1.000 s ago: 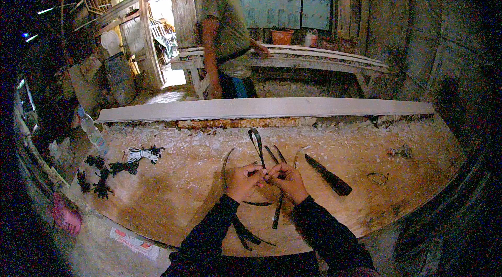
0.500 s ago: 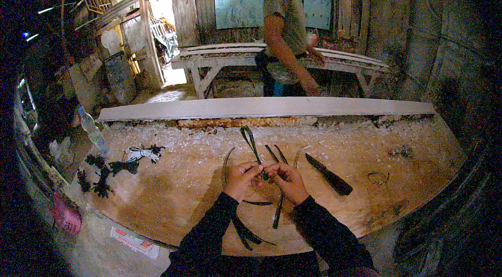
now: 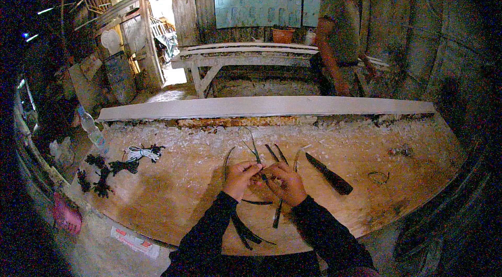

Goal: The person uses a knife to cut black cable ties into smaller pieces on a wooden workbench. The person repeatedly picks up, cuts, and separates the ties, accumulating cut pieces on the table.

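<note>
The left hand [image 3: 241,176] and the right hand [image 3: 285,183] meet over the middle of a wooden workbench [image 3: 172,193], fingertips almost touching. Both pinch the same dark thin strips [image 3: 254,152], which rise from between the fingers and fan out toward the far side of the bench. More of these strips [image 3: 246,230] trail down from the hands toward the person's body, lying on the wood between the two dark sleeves.

Just to the right of the right hand lies a knife [image 3: 328,173] with a dark handle, set at a slant and apart from the fingers. Farther right, a small loop of wire [image 3: 378,177] rests on the bench.

On the left part of the bench sits a bundle of white and black cord [image 3: 140,152], with darker clumps of cord [image 3: 99,183] nearer the edge. A clear plastic bottle [image 3: 91,128] stands by the left rim. A long pale plank [image 3: 266,106] runs across the far side of the bench, with pale shavings scattered in front of it.

Behind the plank another person [image 3: 342,31] stands beside a second wooden table [image 3: 235,57].
</note>
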A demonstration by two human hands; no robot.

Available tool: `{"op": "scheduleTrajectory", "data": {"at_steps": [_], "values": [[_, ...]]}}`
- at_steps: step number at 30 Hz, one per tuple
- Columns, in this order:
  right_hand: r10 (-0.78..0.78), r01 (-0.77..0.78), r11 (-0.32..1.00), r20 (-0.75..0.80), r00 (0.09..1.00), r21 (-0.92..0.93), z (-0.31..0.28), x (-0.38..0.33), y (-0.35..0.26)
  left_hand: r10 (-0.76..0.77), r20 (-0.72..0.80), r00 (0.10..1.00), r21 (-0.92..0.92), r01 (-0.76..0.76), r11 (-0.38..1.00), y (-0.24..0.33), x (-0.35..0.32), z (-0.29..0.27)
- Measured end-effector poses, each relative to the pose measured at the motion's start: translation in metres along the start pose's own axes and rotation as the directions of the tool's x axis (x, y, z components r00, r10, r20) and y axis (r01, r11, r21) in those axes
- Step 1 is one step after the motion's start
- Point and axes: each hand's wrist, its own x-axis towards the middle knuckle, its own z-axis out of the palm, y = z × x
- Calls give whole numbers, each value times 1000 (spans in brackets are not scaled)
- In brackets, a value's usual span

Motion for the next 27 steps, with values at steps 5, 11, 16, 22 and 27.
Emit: {"op": "scheduleTrajectory", "data": {"at_steps": [5,11,16,22,27], "values": [[-39,38,998,-39,998,-49,2,0,3,-6,14,1000,47,5,999,-1,-1,-1],[118,-101,987,-136,984,122,7,-2,14,4,61,998,54,-8,999,-3,1,0],[321,-212,826,-126,939,522,15,-1,28,4,106,994,59,-10,998,-8,4,0],[423,-309,738,-55,905,600,10,-1,36,14,118,993,137,-30,990,-9,3,1],[395,-298,711,-12,918,637,7,1,32,72,138,988,251,-106,962,-8,4,1]]}}
